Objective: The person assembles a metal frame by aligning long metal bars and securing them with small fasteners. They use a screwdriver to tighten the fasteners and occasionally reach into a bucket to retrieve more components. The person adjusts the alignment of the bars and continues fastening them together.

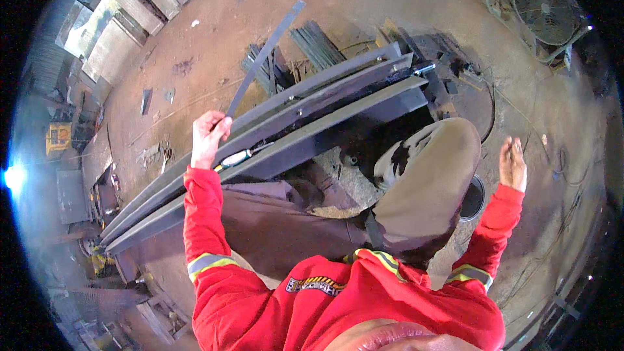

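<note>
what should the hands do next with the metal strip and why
Probably bring the right hand across to steady the metal strip: the left hand pinches it near one end, its far end reaches past the long bars, and the right hand looks empty.

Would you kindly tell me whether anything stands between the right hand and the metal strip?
In this view, the bent right knee and long metal beams lie between the right hand and the metal strip; heights are unclear.
</note>
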Demonstrator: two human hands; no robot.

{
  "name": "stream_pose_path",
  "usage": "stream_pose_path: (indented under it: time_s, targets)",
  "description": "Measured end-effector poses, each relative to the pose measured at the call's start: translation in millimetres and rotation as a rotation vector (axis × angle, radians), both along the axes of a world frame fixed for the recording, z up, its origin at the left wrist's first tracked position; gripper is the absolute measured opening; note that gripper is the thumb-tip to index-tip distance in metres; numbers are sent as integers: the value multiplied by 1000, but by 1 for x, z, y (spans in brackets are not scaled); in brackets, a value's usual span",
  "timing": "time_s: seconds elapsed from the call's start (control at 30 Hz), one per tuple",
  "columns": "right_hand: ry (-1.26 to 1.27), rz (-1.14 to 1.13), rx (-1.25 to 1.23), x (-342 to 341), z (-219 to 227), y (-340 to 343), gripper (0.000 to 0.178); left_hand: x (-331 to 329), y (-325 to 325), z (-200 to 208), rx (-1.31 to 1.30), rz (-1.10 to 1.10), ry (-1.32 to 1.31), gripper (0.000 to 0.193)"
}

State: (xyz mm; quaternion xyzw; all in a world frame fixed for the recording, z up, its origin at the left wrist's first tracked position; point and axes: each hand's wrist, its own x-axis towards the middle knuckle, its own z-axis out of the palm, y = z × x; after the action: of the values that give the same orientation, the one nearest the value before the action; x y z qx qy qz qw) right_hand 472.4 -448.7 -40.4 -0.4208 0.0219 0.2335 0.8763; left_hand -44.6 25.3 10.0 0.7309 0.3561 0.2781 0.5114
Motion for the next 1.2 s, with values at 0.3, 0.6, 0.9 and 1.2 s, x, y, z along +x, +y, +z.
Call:
stream_pose_path:
  time_s: [0.3, 0.6, 0.9, 1.2]
  targets:
    - [54, 625, 157, -81, 74, 230, 15, 21, -34, 20, -56, -52, -152, 12]
    - [82, 591, 114, -114, 74, 276, 14, 18, -46, 20, 240, -143, -134, 18]
    - [-90, 478, 227, -120, 76, 267, 12, 14, -42, 22, 426, -136, 45, 26]
    - [-362, 396, 203, -133, 85, 267, 15, 24, -45, 24, 552, -33, 1, 28]
